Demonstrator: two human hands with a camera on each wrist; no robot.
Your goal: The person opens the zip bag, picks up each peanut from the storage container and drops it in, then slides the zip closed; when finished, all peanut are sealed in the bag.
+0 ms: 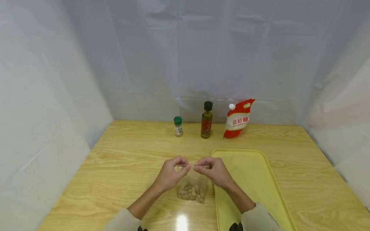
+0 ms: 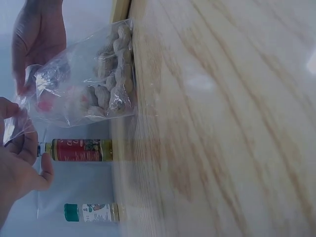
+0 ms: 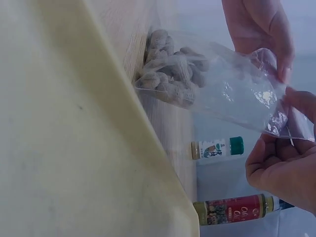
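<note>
A clear plastic zip bag (image 1: 193,189) with several unshelled peanuts (image 3: 173,69) in its bottom stands upright between both hands. My left hand (image 1: 172,172) pinches the bag's top edge on the left side, thumb against curled fingers. On the other side my right hand (image 1: 214,170) pinches the same edge, its fingertips close to the left ones. In the left wrist view the peanuts (image 2: 111,74) lie low in the bag, right at the wooden tabletop (image 2: 197,123).
Right of the bag lies a yellow tray (image 1: 245,179), under my right forearm. Along the back stand a green-capped spice jar (image 1: 178,127), a dark-capped olive oil bottle (image 1: 206,122) and a red and white sugar pouch (image 1: 238,119). White sheeting (image 1: 185,64) surrounds the table.
</note>
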